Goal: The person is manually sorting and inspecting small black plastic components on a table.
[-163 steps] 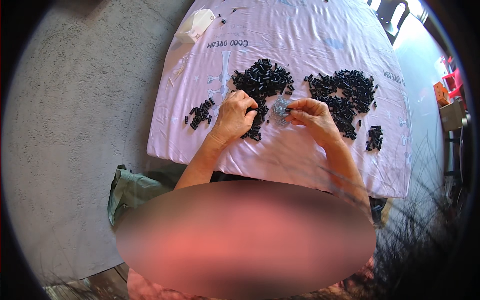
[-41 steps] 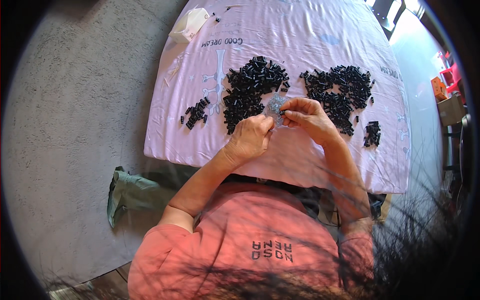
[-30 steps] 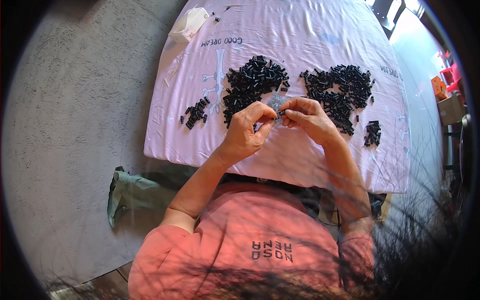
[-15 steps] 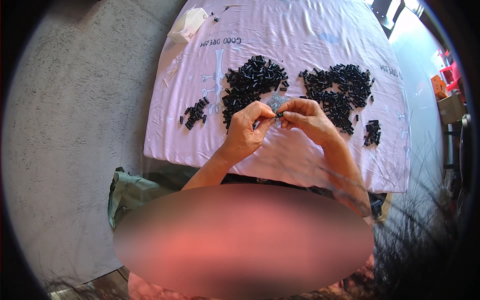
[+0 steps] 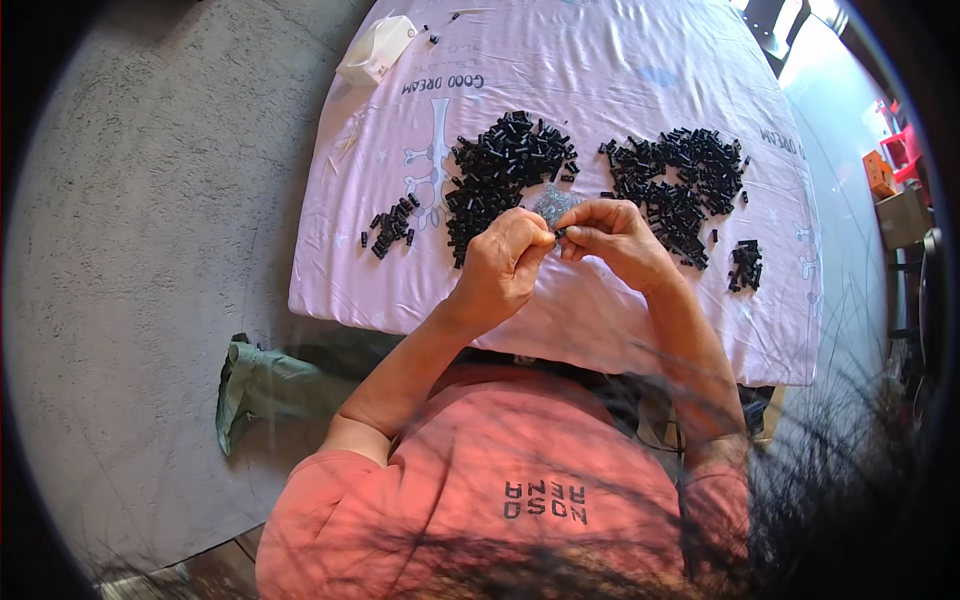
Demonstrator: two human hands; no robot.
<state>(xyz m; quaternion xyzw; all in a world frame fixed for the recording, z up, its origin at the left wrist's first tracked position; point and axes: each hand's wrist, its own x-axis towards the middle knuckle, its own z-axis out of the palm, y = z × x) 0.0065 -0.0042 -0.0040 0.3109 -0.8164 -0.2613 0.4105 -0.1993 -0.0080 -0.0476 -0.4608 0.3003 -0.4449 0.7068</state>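
Above the near half of the table [image 5: 590,325], the right hand [image 5: 622,240] pinches a small black piece [image 5: 560,234], and the left hand [image 5: 504,266] has its fingertips pressed together right at it, can't tell on what, probably to steady it. Silvery bits [image 5: 553,201] sit just beyond, between two big black heaps [image 5: 512,155], I guess for short reaches.

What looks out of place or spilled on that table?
A few black pieces lie by the white box, apart from the black piles, so they look like strays. Some thin pale sticks lie scattered near the left edge of the pink cloth. I see no clear damage.
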